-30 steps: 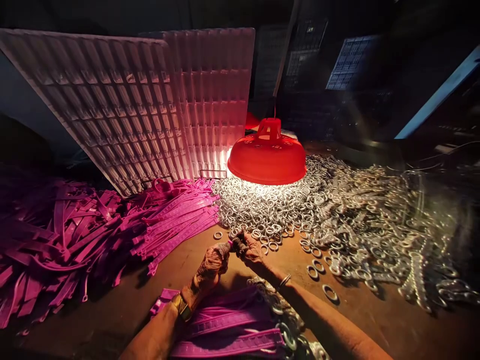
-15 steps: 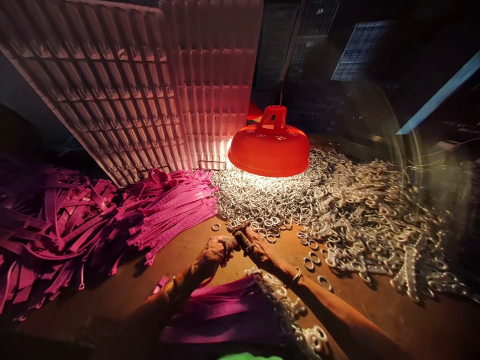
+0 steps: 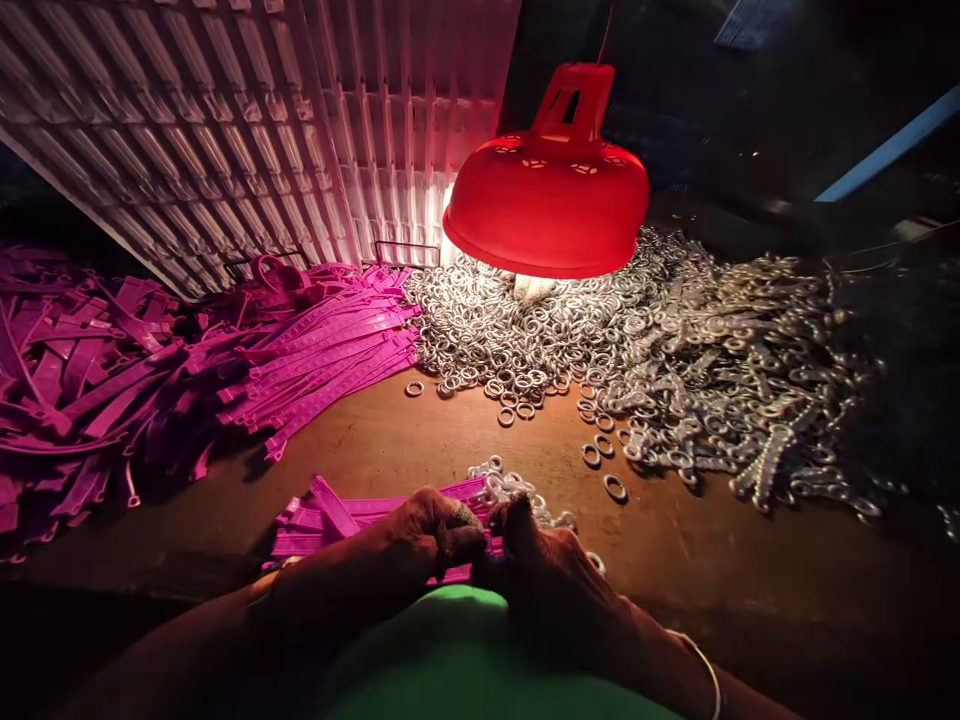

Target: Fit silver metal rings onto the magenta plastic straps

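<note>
On the near side of the red lampshade, the left hand and right hand have fingers bunched narrow; any held item cannot be discerned. Bundled magenta straps and metal rings lie on the same side. Shadow there could cause a misjudged grip; accidental contact could disarrange the straps.

Directly before you lies a layered bundle of flat, magenta, plastic-looking straps, running roughly left to right, one strap askew across the left part, with silvery, metal-looking round rings clustered at the right end, near side partly hidden.
</note>
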Available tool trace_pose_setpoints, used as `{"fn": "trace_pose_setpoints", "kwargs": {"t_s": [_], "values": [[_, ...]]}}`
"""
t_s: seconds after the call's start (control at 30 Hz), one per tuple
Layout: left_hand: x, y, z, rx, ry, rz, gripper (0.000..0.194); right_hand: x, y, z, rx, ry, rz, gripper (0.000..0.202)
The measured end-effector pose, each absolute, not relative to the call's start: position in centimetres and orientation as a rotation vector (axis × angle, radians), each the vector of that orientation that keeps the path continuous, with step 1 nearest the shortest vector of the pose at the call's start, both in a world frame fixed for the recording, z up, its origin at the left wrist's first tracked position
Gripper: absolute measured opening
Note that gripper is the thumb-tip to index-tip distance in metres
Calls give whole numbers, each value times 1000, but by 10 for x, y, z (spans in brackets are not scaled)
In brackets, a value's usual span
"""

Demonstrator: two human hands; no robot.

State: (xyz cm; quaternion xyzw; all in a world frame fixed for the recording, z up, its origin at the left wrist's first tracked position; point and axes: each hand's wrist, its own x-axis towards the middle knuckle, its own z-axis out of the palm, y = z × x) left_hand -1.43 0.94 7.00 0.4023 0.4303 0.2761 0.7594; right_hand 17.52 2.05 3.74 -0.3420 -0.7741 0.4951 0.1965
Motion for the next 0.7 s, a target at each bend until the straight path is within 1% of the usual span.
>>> {"fn": "trace_pose_setpoints", "kwargs": {"t_s": [0.07, 0.17, 0.3, 0.37, 0.5, 0.6, 0.63, 0.7], "values": [[-11, 0, 63, 821, 963, 646, 45, 174, 17, 37, -964, -2168, 1435, 16], [-7, -8, 55, 733, 965, 719, 43, 173, 15, 37, -971, -2105, 1601, 21], [-3, -9, 50, 700, 919, 702, 48, 172, 17, 41, -922, -2185, 1675, 10], [-1, -8, 51, 699, 912, 669, 47, 170, 20, 48, -923, -2245, 1680, 8], [0, -5, 60, 658, 835, 639, 42, 167, 26, 66, -956, -2389, 1593, 10], [-3, -1, 56, 806, 845, 680, 43, 168, 31, 72, -974, -2424, 1476, 7], [-4, 0, 52, 903, 891, 697, 43, 170, 33, 71, -968, -2438, 1433, 11], [-4, 3, 41, 1129, 1054, 761, 43, 176, 36, 66, -931, -2467, 1312, 27]]}}
